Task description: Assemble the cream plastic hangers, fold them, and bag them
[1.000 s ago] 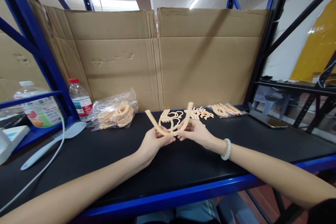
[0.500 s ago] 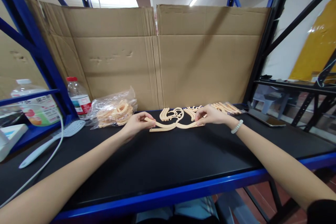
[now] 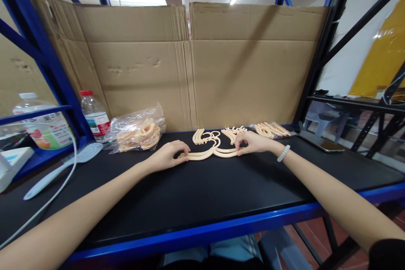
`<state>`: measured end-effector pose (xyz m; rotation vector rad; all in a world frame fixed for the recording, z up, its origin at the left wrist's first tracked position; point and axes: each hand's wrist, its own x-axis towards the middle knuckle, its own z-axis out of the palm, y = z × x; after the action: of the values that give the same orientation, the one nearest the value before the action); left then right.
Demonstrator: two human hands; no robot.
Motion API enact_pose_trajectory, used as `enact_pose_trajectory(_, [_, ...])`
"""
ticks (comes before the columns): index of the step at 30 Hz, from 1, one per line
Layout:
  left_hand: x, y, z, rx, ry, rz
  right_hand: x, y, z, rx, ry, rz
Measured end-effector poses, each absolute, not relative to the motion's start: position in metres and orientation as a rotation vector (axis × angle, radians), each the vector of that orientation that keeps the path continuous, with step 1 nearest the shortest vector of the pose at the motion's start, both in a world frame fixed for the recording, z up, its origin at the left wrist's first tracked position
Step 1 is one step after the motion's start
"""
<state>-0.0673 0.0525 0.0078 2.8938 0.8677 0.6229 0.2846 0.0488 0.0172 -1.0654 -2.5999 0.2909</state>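
A pale, wood-coloured clothes hanger (image 3: 214,152) lies on the black tabletop, made of curved strips with a looped hook pointing away from me. My left hand (image 3: 169,155) pinches the tip of its left arm, and the fingers hide that end. Thumb and fingers of my right hand (image 3: 253,142) close on the end of the right arm. On both sides the strips run in pairs, one close beside the other. Just behind the hook are a stack of curved strips (image 3: 198,136) and a group of small hook-like parts (image 3: 232,134).
A clear bag of pale parts (image 3: 139,133) and a red-capped bottle (image 3: 94,116) stand at the left, near a grey brush (image 3: 85,154) and a white cable (image 3: 68,183). Farther right lie another bagged bundle (image 3: 274,130) and a phone (image 3: 321,142). Cardboard (image 3: 253,67) walls the back.
My left hand has lowered slightly with the left arm of the hanger, which now lies against the strip in front. The right arm has also come down to the table.
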Motion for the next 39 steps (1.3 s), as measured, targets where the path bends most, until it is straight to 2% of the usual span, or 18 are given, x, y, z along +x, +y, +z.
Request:
enact_pose_trajectory(13, [-0.064,0.056,-0.006,2.843,0.958,0.725,0.284,0.047,0.016,-1.119,-2.549,0.466])
enact_pose_trajectory(28, [-0.062,0.053,-0.009,2.769,1.006,0.841,0.289,0.047,0.024,-1.175,-2.517,0.33])
enact_pose_trajectory(33, [-0.064,0.056,-0.008,2.638,1.08,0.939,0.3,0.05,0.029,-1.352,-2.473,0.195])
enact_pose_trajectory(39, [-0.063,0.056,-0.008,2.658,1.098,0.925,0.298,0.049,0.027,-1.404,-2.581,0.239])
